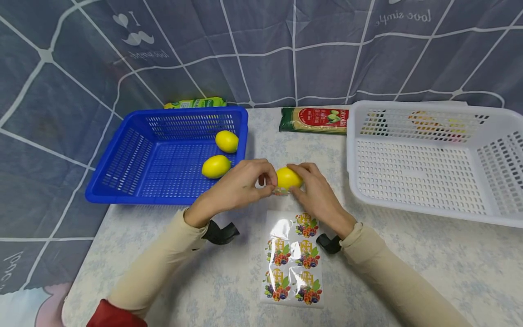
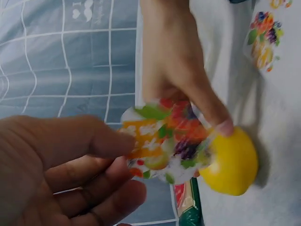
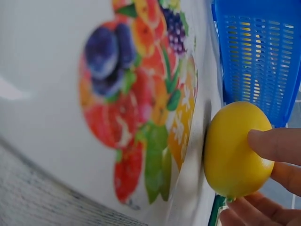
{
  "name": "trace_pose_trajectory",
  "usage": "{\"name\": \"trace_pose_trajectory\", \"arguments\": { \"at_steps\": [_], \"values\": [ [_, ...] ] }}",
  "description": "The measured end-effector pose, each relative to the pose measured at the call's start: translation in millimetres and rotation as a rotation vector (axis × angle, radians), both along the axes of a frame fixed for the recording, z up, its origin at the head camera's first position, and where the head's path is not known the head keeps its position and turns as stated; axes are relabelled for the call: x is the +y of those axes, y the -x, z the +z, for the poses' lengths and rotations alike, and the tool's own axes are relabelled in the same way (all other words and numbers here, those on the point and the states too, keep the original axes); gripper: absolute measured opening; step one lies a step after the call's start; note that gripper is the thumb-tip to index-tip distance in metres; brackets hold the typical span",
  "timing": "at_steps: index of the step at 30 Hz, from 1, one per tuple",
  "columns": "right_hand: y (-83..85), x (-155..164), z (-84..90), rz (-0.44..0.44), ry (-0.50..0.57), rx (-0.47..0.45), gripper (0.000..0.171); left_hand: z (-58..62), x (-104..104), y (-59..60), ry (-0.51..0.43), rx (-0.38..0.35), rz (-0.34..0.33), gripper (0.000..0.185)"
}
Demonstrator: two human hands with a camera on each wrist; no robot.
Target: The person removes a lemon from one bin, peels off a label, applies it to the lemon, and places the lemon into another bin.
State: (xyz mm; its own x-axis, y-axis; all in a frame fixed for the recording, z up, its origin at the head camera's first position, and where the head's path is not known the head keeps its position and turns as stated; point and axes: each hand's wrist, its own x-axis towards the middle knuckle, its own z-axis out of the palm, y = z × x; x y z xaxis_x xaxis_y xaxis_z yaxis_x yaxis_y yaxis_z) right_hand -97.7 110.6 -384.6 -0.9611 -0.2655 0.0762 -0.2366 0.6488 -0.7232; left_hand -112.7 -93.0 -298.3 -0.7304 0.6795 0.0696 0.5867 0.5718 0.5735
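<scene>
Between my thumb and index finger, my left hand [image 1: 241, 184] pinches a clear sticker [image 2: 164, 139] printed with colourful fruit. The other left fingers are loosely bent. My right hand [image 1: 316, 190] holds a yellow lemon [image 1: 288, 178] on the table, thumb on the near side and fingers on the far side. In the left wrist view the sticker's edge overlaps the lemon. A small green tip shows at the lemon's end in the right wrist view. Just in front of my hands lies a glossy sticker sheet [image 1: 273, 222] with several fruit stickers; its top left spot is bare.
At the left a blue basket [image 1: 171, 200] holds two yellow lemons [image 1: 216, 166]. To the right stands a white basket [image 1: 412, 175]. A red and green pasta packet [image 1: 314, 120] lies at the back, and a green packet [image 1: 196, 103] sits behind the blue basket.
</scene>
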Motion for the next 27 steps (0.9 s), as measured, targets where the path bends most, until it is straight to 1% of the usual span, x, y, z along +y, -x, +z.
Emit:
{"name": "trace_pose_trajectory", "arguments": {
  "at_steps": [4,9,13,15,18,27],
  "values": [
    [0.8,1,-0.6,0.008,0.006,0.001,0.054,5.6,6,14.1,0.083,-0.020,-0.025,0.005],
    [2.3,3,-2.6,0.025,0.019,-0.001,0.058,11.3,15,28.2,0.189,0.013,-0.083,0.010],
    [3.1,4,-4.3,0.021,0.028,0.010,0.060,17.0,21,37.1,0.273,0.001,-0.132,0.016],
    [3.5,3,-4.8,0.018,0.035,0.018,0.057,19.8,24,40.4,0.307,-0.019,-0.148,0.016],
    [3.9,3,-5.3,0.020,0.043,0.024,0.053,21.8,28,43.9,0.357,-0.028,-0.162,0.018],
    [3.8,3,-4.2,0.030,0.045,0.033,0.049,20.7,49,49.8,0.509,0.019,-0.200,0.020]
  ]
}}
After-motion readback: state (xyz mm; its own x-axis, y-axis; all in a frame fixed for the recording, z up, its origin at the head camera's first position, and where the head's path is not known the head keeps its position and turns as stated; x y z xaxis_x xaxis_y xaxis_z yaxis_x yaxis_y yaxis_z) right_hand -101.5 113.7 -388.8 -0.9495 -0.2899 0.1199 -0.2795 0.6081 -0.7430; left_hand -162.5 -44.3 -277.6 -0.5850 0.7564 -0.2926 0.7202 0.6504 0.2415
